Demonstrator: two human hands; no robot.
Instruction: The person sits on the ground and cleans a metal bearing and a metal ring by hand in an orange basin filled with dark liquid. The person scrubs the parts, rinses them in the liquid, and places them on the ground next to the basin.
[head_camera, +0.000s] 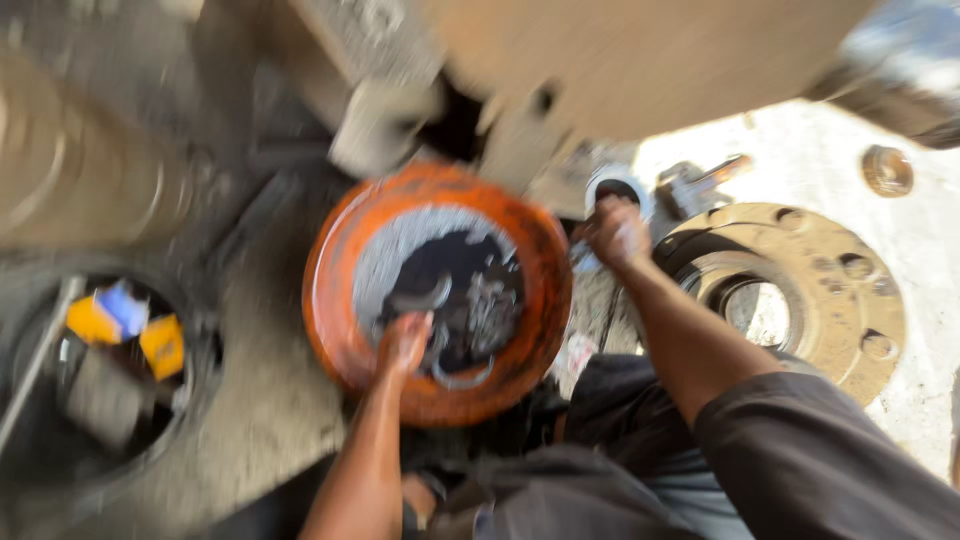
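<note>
Everything was blurred from my seat. Far left of the orange basin (340, 240) sat a dark round tub (105, 375) with yellow and blue packets inside. My left hand (403, 343) was down in the basin, in the black liquid among metal parts (480, 305); whether it gripped any I could not tell. Just right of the basin, my right hand (617, 230) was curled narrow, its hold unclear. Farther right lay a tan flanged ring (835, 275).

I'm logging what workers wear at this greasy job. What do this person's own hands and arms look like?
Both hands are bare, with no gloves. The left hand and its forearm are uncovered as far as the picture shows. The right hand has a bare forearm, with a dark sleeve pushed up near the elbow. The picture is blurred; finer marks cannot be told.
</note>
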